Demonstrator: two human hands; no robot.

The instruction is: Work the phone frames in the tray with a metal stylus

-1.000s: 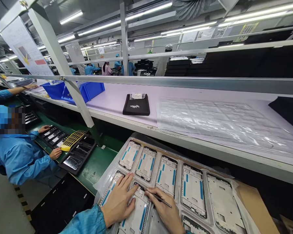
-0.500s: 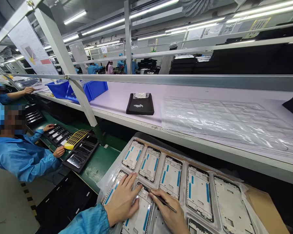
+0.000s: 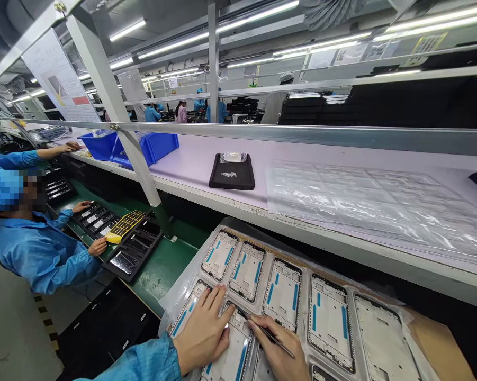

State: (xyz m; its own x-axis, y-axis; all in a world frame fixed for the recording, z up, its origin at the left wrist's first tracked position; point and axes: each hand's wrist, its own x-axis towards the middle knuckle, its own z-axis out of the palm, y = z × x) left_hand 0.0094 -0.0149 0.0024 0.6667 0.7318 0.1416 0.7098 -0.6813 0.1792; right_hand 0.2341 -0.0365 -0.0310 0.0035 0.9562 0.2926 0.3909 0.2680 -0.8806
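My left hand (image 3: 206, 330) lies with its fingers stretched out over a phone middle frame (image 3: 232, 353) and the neighbouring one on its left. Pinched in my right hand (image 3: 281, 352) is a pair of slim metal tweezers (image 3: 277, 342); their tip meets the upper part of that same frame, close to my left fingertips. Several such frames sit in the pockets of a clear plastic tray (image 3: 306, 309). Most carry blue strips, while the rightmost frame (image 3: 387, 338) shows none. What the tweezer tip touches is too small to make out.
On the shelf above are a small black tray (image 3: 232, 181) with tiny pale pieces, blue bins (image 3: 153, 148) and clear plastic sheets (image 3: 365, 203). A metal post (image 3: 137, 164) rises at left. Beyond it, a co-worker's hand (image 3: 98, 246) holds a yellow grid sheet (image 3: 127, 226).
The whole view has shifted slightly, so things sit a little further right and lower. My hands keep nearly the same place on the frame, tweezers still held.
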